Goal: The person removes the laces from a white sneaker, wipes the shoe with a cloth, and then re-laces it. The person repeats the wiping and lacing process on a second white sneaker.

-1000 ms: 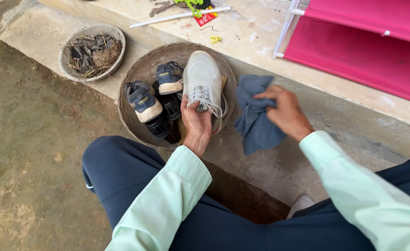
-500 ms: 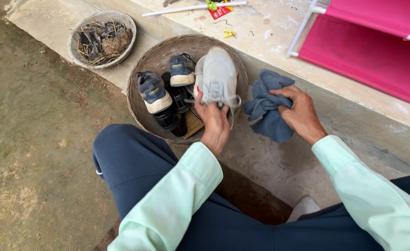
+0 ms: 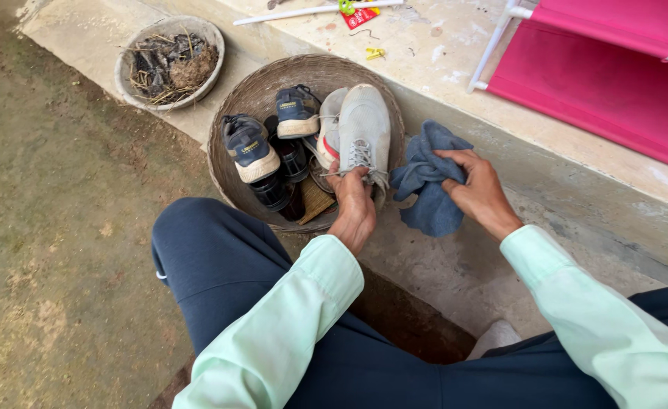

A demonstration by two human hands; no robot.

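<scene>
A pale grey sneaker [image 3: 364,132] was held at the centre of the frame, over the right rim of a woven basket [image 3: 251,91]. It was gripped at the laced heel end by the left hand [image 3: 353,204], whose fingers [image 3: 347,176] were clenched on the laces and collar. A crumpled blue cloth [image 3: 429,182] was bunched in the right hand [image 3: 478,189], just right of the shoe, against the concrete step [image 3: 455,68]. The sneaker was judged light, with a stiff sole and a soft upper; a hold at the heel or midsole would be firmest. The cloth looked limp and could be taken anywhere. Dark shoes [image 3: 249,148] lay in the basket's left half.
</scene>
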